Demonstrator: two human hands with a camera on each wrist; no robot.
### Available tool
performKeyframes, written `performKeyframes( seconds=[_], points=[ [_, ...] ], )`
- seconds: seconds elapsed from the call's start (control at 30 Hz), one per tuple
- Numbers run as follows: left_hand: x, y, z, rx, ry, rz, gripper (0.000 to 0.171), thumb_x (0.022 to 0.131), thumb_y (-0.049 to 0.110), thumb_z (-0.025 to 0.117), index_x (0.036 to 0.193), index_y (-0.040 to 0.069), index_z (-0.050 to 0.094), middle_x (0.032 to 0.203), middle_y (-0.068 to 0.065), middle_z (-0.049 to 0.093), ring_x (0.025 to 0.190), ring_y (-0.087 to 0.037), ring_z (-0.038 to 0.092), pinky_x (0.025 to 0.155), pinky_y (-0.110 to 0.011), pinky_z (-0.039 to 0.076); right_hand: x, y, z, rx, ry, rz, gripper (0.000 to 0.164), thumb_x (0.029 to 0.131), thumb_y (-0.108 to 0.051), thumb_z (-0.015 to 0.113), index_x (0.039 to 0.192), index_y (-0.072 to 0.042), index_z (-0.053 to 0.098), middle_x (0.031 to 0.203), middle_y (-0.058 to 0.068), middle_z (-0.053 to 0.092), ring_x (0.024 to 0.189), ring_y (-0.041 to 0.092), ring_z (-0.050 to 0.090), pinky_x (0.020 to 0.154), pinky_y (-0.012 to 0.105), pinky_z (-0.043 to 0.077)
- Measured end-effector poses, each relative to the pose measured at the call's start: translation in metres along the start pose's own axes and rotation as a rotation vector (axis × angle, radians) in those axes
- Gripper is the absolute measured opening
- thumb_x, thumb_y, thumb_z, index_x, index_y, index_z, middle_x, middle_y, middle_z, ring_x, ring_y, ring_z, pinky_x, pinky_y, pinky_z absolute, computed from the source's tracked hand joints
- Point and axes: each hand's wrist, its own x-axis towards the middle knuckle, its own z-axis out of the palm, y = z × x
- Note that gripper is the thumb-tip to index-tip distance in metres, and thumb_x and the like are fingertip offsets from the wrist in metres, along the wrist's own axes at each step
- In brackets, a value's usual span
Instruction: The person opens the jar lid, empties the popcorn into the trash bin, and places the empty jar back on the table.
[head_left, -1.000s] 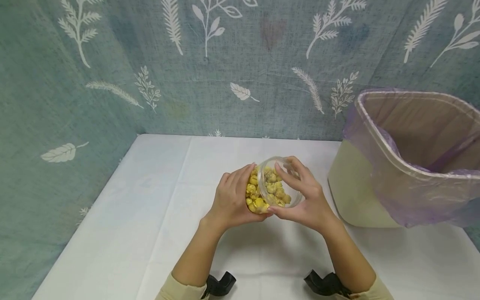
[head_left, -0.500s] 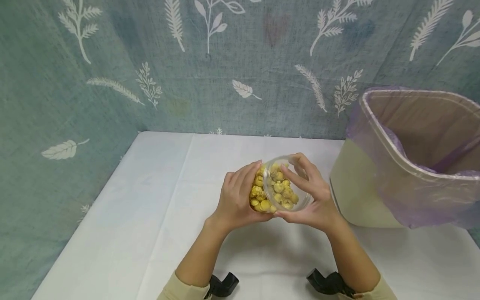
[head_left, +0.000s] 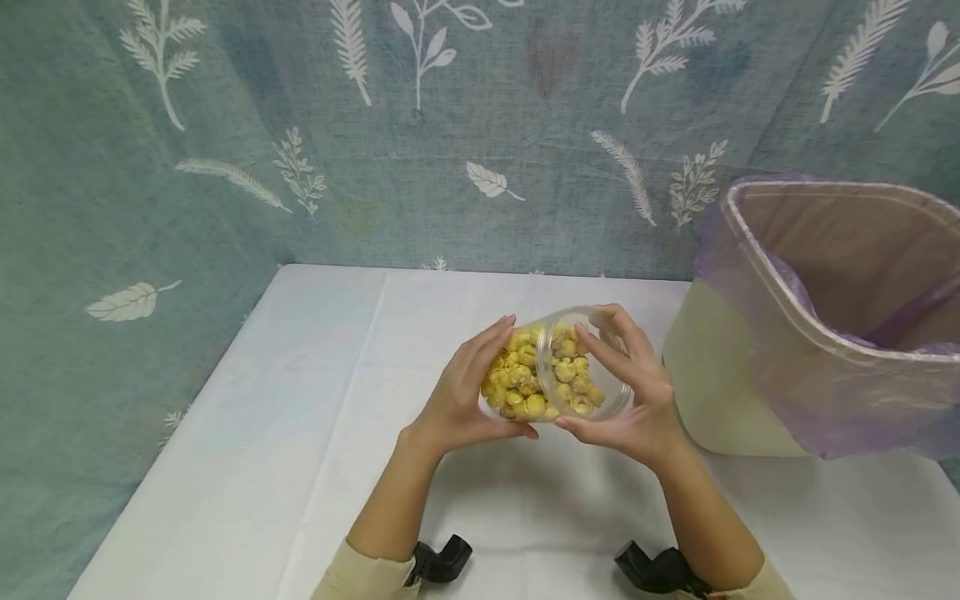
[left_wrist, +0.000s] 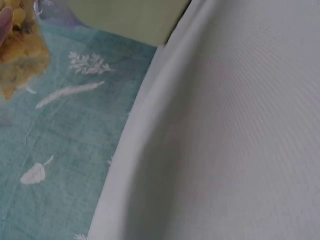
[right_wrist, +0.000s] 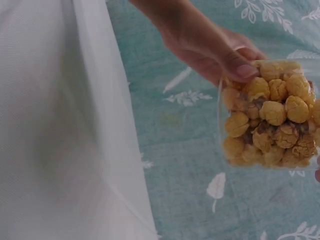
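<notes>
1. Nearest, the beige sleeves (head_left: 369, 575) are covering the lower forearms, and a black wrist mount (head_left: 444, 558) is sitting on the inner side of each wrist.
2. The left hand (head_left: 453, 400) is clasping the left end of a clear jar (head_left: 542, 367), its fingers lying over the top and its thumb running along the underside.
3. The right hand (head_left: 647, 408) is gripping the jar's ringed right end, the thumb pressing below, the fingers bending over the top and side. The two hands are staying close without touching visibly.
4. The jar is lying tilted on its side between the hands, being held above the table. Yellow popcorn (head_left: 517, 383) is filling much of it and showing through the clear wall; whether a lid is closing the ringed end, I cannot tell.
5. Beneath, a white cloth (head_left: 285, 442) is covering the table and catching soft shadows.
6. To the right, just beyond the right hand, a pale bin (head_left: 720, 367) is standing on the cloth, a purple liner (head_left: 810, 417) folding over its rim.
7. Farthest, a blue-green curtain (head_left: 420, 192) is hanging behind the table, showing white leaf prints (head_left: 123, 302).
</notes>
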Motion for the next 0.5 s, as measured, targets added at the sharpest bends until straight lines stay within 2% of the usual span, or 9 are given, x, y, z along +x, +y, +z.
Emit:
performKeyframes(
  seconds=[0.07,0.2,0.3,0.43,0.5],
  points=[
    [-0.002,-0.002,0.003,-0.031,0.007,-0.008,0.124,0.047,0.039,0.093,0.144,0.000,0.027,0.146,-0.016,0.035,0.134,-0.029,0.038,0.110,-0.041,0.034,0.000,-0.001,-0.002,0.014,0.029,0.017,0.076,0.071,-0.042,0.081,0.127,0.004,0.057,0.127,0.032,0.046,0.119,0.035,0.046,0.105,0.036,0.040],
    [-0.004,-0.004,0.011,-0.154,0.017,-0.026,0.134,0.040,0.028,0.097,0.145,-0.001,0.020,0.148,-0.018,0.029,0.136,-0.031,0.032,0.113,-0.041,0.030,-0.003,-0.004,-0.004,0.054,0.071,0.087,0.076,0.071,-0.042,0.080,0.127,0.004,0.056,0.130,0.027,0.047,0.119,0.033,0.045,0.104,0.033,0.040],
    [-0.006,-0.004,0.015,-0.242,0.057,-0.022,0.134,0.037,0.019,0.098,0.143,-0.003,0.019,0.145,-0.022,0.027,0.136,-0.032,0.030,0.113,-0.040,0.031,-0.004,-0.004,-0.001,0.084,0.081,0.140,0.075,0.073,-0.041,0.080,0.128,0.003,0.056,0.134,0.023,0.045,0.122,0.030,0.045,0.105,0.031,0.039],
    [-0.006,-0.007,0.014,-0.210,0.145,0.031,0.120,0.042,0.020,0.096,0.136,-0.008,0.028,0.137,-0.026,0.037,0.131,-0.033,0.039,0.109,-0.039,0.037,-0.006,-0.003,0.000,0.095,0.074,0.173,0.074,0.073,-0.043,0.079,0.129,0.000,0.057,0.137,0.020,0.045,0.128,0.028,0.042,0.108,0.030,0.035],
    [-0.005,-0.008,0.011,-0.168,0.175,0.057,0.112,0.047,0.026,0.094,0.133,-0.011,0.032,0.133,-0.026,0.041,0.128,-0.034,0.042,0.106,-0.040,0.040,-0.006,-0.002,-0.001,0.107,0.063,0.177,0.073,0.073,-0.043,0.079,0.129,-0.001,0.057,0.138,0.019,0.045,0.130,0.028,0.040,0.110,0.031,0.034]
  ],
)
